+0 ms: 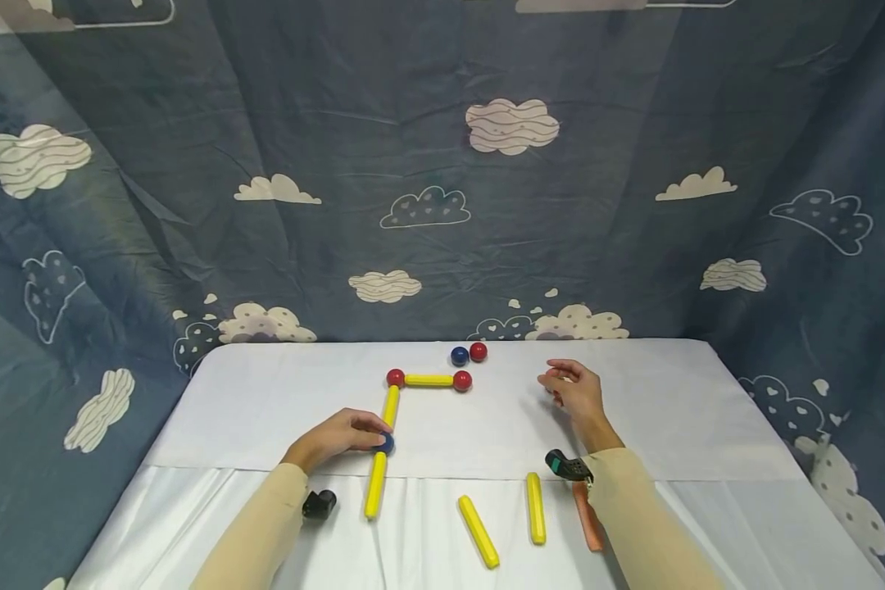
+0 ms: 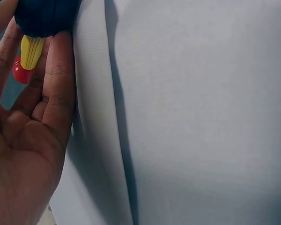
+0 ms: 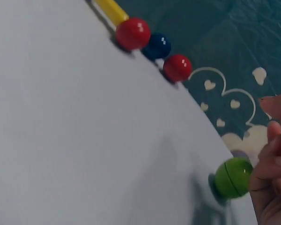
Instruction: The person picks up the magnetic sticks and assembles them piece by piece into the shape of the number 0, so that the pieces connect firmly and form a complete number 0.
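Note:
My left hand [image 1: 342, 434] grips a blue ball [image 1: 387, 443] between thumb and fingers. One yellow rod [image 1: 391, 406] runs from beside that ball up to a red ball [image 1: 395, 378], and a second yellow rod [image 1: 375, 487] extends below it toward me. In the left wrist view the blue ball [image 2: 47, 16] covers part of a rod [image 2: 32, 52]. My right hand [image 1: 577, 397] hovers at the right with loosely bent fingers, thumb apart from them. Beside its fingers, a green ball [image 3: 234, 177] sits on the table in the right wrist view; the hand hides it in the head view.
Another yellow rod [image 1: 428, 380] joins the corner red ball to a second red ball [image 1: 462, 380]. Behind stand a loose blue ball [image 1: 460, 356] and red ball [image 1: 478, 351]. Nearer lie two yellow rods [image 1: 478, 531] [image 1: 535, 508] and an orange rod [image 1: 588, 518], partly under the right sleeve.

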The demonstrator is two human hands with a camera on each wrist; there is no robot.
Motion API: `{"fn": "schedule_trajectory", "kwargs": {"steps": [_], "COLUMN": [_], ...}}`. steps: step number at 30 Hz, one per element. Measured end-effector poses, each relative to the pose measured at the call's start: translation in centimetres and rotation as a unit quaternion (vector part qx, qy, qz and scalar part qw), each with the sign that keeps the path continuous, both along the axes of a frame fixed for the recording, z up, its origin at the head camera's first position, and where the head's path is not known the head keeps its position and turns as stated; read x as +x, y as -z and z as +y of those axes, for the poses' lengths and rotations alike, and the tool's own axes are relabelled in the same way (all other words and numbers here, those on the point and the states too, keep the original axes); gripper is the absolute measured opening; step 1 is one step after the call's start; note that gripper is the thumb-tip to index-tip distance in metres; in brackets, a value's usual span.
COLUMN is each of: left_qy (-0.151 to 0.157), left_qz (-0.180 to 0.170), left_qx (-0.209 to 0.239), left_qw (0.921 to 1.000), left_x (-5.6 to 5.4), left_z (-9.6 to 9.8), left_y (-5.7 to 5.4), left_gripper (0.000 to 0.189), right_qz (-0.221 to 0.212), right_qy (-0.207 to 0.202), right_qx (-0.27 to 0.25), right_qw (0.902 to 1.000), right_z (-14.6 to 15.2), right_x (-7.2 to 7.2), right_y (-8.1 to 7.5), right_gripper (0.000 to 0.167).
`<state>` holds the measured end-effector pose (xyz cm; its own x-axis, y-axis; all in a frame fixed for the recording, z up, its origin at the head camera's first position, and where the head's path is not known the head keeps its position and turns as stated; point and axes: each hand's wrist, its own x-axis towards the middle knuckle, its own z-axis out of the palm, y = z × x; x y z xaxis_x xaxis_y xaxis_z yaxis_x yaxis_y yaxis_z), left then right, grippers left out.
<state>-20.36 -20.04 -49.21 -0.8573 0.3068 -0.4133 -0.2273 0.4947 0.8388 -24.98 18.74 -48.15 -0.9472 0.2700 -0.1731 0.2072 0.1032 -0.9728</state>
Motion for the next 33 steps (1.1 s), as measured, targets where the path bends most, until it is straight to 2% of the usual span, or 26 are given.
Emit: {"fn": "schedule_trajectory", "kwargs": {"steps": [4, 8, 20, 27, 33], "left_qy": [-0.002, -0.004, -0.003, -0.009, -0.008], "left_qz": [0.0, -0.001, -0.001, -0.003, -0.001], "left_qx": [-0.002, 0.003, -0.003, -0.004, -0.005], "left_qw": [1.0, 1.0, 1.0, 1.0, 1.0], "left_x": [0.0, 0.0, 0.0, -0.1, -0.2], "left_z": [0.0, -0.1, 0.0, 0.1, 0.0], "left_y": [-0.1, 0.0, 0.0, 0.1, 0.2], "left_gripper": [0.027, 0.027, 0.026, 0.026, 0.027], "right_qz": [0.014, 0.02, -0.033, -0.06, -0.058], "right_qy": [0.04, 0.055, 0.004, -0.014, -0.028], "right_qx": [0.067, 0.11, 0.14, 0.163, 0.174], "right_qw": [0.9969, 0.9922, 0.9896, 0.9848, 0.9827], "right_z": [0.8, 0.7, 0.7, 0.8, 0.8], "right_x": [-0.2, -0.3, -1.0, -1.1, -1.2], "right_y": [0.4, 0.9, 1.6, 1.9, 2.1], "right_gripper": [0.038, 0.039, 0.052, 0.05, 0.045]}}
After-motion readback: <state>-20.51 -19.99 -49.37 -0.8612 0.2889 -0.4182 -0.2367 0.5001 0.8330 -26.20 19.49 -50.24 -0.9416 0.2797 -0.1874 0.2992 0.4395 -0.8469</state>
